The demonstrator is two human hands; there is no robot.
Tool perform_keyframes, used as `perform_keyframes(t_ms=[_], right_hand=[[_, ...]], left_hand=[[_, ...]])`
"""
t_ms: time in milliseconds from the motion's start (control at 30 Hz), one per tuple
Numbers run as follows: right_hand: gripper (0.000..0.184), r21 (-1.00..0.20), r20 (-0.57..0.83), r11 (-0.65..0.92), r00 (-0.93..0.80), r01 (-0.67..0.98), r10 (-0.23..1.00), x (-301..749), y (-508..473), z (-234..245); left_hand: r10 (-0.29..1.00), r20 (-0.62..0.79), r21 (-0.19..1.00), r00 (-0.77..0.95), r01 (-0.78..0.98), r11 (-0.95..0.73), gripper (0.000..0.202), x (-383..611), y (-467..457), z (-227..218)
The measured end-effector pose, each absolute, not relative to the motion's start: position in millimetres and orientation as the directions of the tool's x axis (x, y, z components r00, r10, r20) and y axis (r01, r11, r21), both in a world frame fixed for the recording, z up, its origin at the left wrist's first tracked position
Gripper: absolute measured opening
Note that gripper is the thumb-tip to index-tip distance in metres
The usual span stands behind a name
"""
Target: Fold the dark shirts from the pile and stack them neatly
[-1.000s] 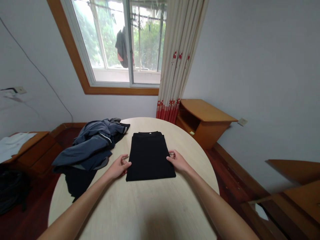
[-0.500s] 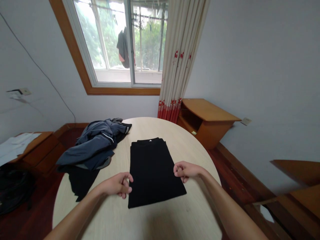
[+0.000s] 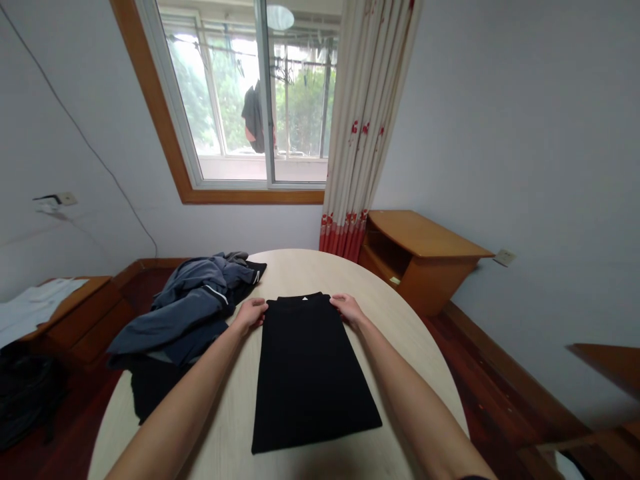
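A folded black garment point(image 3: 310, 373) lies flat on the round light wooden table point(image 3: 300, 273), its collar end pointing away from me. My left hand point(image 3: 251, 311) grips the garment's far left corner with curled fingers. My right hand point(image 3: 347, 309) grips the far right corner the same way. Both forearms run along the long sides of the garment.
A heap of blue-grey and black clothes point(image 3: 190, 310) lies on the table's left side, close to my left hand. A wooden cabinet point(image 3: 425, 257) stands beyond the table at right, under a curtain point(image 3: 367, 127). A low wooden unit point(image 3: 65, 313) with white cloth is at far left.
The black garment slid nearer to me. Both hands moved from its side edges forward to the two far corners at the collar end.
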State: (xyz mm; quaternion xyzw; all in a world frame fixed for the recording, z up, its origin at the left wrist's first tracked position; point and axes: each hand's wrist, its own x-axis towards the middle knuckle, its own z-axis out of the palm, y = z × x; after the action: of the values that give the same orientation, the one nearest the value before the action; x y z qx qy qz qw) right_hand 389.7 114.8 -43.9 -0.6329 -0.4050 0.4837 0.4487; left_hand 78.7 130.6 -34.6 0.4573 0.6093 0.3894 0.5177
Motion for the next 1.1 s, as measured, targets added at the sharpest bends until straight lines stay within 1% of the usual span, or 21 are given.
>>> perform_keyframes(t_ms=[100,200,333,400,500,533,567,600,633,667,700,733,767,800,867,967,1033,1100], right_hand=[[0.031,-0.973,-0.216,-0.229,0.210,0.039,0.954,390,119,-50],[0.038,-0.988,-0.149,-0.153,0.211,0.004,0.966,391,119,-54],[0.039,-0.998,-0.043,-0.054,0.250,0.039,0.967,392,121,-58],[0.038,-0.994,0.002,-0.028,0.280,0.102,0.960,392,123,-59],[0.035,-0.974,0.044,-0.033,0.332,0.223,0.942,389,121,-54],[0.036,-0.949,0.082,-0.032,0.343,0.312,0.936,385,118,-50],[0.039,-0.899,0.142,-0.021,0.335,0.437,0.931,380,114,-46],[0.042,-0.813,0.218,0.010,0.288,0.582,0.933,373,109,-41],[0.046,-0.691,0.290,0.068,0.190,0.720,0.938,365,104,-37],[0.049,-0.550,0.334,0.149,0.053,0.822,0.941,357,98,-33],[0.051,-0.425,0.337,0.240,-0.093,0.873,0.937,348,93,-31],[0.053,-0.345,0.305,0.321,-0.218,0.882,0.927,341,88,-31],[0.055,-0.299,0.252,0.377,-0.309,0.877,0.917,336,85,-32],[0.057,-0.276,0.191,0.402,-0.360,0.873,0.913,333,83,-35],[0.062,-0.271,0.089,0.369,-0.358,0.889,0.929,337,82,-41],[0.065,-0.293,0.014,0.231,-0.237,0.928,0.971,358,87,-45],[0.064,-0.293,-0.019,0.119,-0.130,0.949,0.991,369,87,-40],[0.062,-0.275,-0.011,0.077,-0.083,0.958,0.996,369,80,-33]], left_hand=[[0.952,-0.281,0.949,-0.124,0.110,0.295,0.039,82,132,-39],[0.947,-0.273,0.956,-0.167,0.062,0.286,0.037,81,131,-40],[0.951,-0.234,0.968,-0.203,0.045,0.248,0.035,76,129,-40],[0.955,-0.198,0.973,-0.221,0.074,0.219,0.032,74,128,-41],[0.964,-0.126,0.972,-0.235,0.167,0.167,0.028,74,128,-40],[0.966,-0.100,0.970,-0.239,0.192,0.148,0.028,76,126,-38],[0.971,-0.052,0.966,-0.233,0.234,0.107,0.029,78,123,-37],[0.979,0.029,0.951,-0.204,0.309,0.036,0.031,81,119,-36],[0.981,0.136,0.907,-0.136,0.416,-0.068,0.033,86,114,-35],[0.969,0.245,0.820,-0.025,0.538,-0.193,0.036,92,108,-36],[0.939,0.323,0.689,0.119,0.650,-0.320,0.038,98,101,-38],[0.899,0.348,0.536,0.266,0.731,-0.423,0.042,104,95,-42],[0.869,0.319,0.399,0.380,0.777,-0.486,0.046,109,90,-46],[0.860,0.259,0.311,0.440,0.805,-0.505,0.050,112,87,-50],[0.878,0.138,0.225,0.458,0.849,-0.478,0.056,110,85,-57],[0.915,0.043,0.195,0.401,0.895,-0.401,0.060,96,90,-57],[0.930,0.043,0.177,0.365,0.913,-0.367,0.059,91,87,-51],[0.923,0.100,0.160,0.371,0.910,-0.382,0.057,96,73,-47]])
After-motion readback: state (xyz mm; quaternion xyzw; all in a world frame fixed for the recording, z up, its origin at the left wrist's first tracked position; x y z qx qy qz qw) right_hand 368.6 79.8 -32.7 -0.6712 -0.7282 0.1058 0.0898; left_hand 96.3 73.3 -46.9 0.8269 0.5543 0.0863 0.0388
